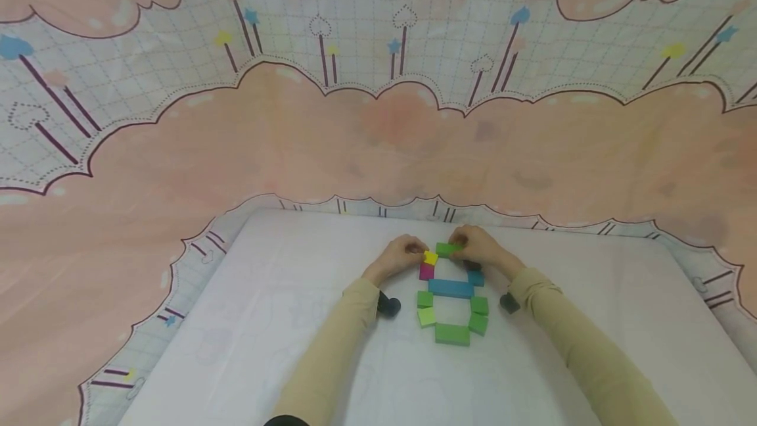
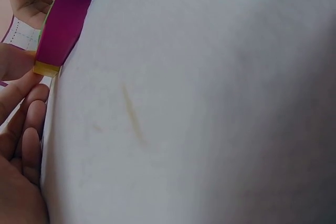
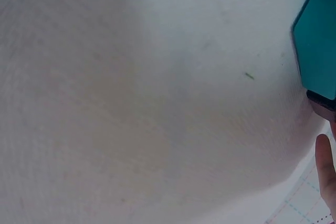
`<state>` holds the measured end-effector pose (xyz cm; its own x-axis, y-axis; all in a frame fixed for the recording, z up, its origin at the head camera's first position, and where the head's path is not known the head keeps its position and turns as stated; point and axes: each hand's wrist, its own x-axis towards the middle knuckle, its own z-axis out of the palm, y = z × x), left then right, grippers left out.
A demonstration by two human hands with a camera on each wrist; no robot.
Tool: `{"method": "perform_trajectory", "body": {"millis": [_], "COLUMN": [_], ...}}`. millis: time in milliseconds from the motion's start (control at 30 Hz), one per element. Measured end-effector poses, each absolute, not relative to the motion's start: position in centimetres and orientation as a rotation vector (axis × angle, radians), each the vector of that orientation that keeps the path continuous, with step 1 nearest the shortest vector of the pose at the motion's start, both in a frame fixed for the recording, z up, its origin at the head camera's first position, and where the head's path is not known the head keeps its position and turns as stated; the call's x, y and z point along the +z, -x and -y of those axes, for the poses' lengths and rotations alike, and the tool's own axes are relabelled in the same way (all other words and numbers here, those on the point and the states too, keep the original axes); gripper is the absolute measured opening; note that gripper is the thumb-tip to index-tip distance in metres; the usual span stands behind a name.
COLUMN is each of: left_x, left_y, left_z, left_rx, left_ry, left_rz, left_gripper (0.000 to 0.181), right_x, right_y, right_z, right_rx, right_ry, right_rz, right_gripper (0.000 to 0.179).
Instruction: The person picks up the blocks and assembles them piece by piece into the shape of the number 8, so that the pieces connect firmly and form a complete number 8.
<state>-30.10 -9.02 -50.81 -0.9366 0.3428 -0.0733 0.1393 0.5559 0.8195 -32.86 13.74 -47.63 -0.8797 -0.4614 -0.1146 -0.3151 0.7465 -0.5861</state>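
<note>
Wooden blocks form a figure-eight outline. My left hand (image 1: 404,256) pinches a small yellow block (image 1: 430,258) between thumb and forefinger, against the end of a magenta block (image 1: 426,272). In the left wrist view the yellow block (image 2: 46,69) touches the magenta block (image 2: 63,24). My right hand (image 1: 480,246) grips the right end of the long green block (image 1: 446,250) at the top; its fingertips are partly hidden. Under that hand lies a dark block (image 1: 472,265), beside a blue block (image 1: 476,278). The right wrist view shows one finger (image 3: 325,166) near the dark block (image 3: 321,104).
A long blue block (image 1: 451,288) crosses the middle. Below it, green blocks (image 1: 479,306) stand at both sides, and a longer green block (image 1: 452,334) closes the bottom. All lie on a white table (image 1: 266,294) before a patterned cloth (image 1: 378,143).
</note>
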Motion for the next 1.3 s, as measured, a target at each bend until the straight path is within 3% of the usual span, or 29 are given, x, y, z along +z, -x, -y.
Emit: {"method": "perform_trajectory", "body": {"millis": [1300], "left_x": [-51.39], "left_y": [30.52], "left_z": [9.37], "left_rx": [1.418], "left_ry": [-0.381], "left_rz": [-2.537], "left_gripper": [0.024], "right_x": [-46.79], "right_y": [32.26], "right_z": [-14.39], "right_rx": [-0.943], "right_ry": [0.525], "right_rz": [-2.664], "right_gripper": [0.033]}}
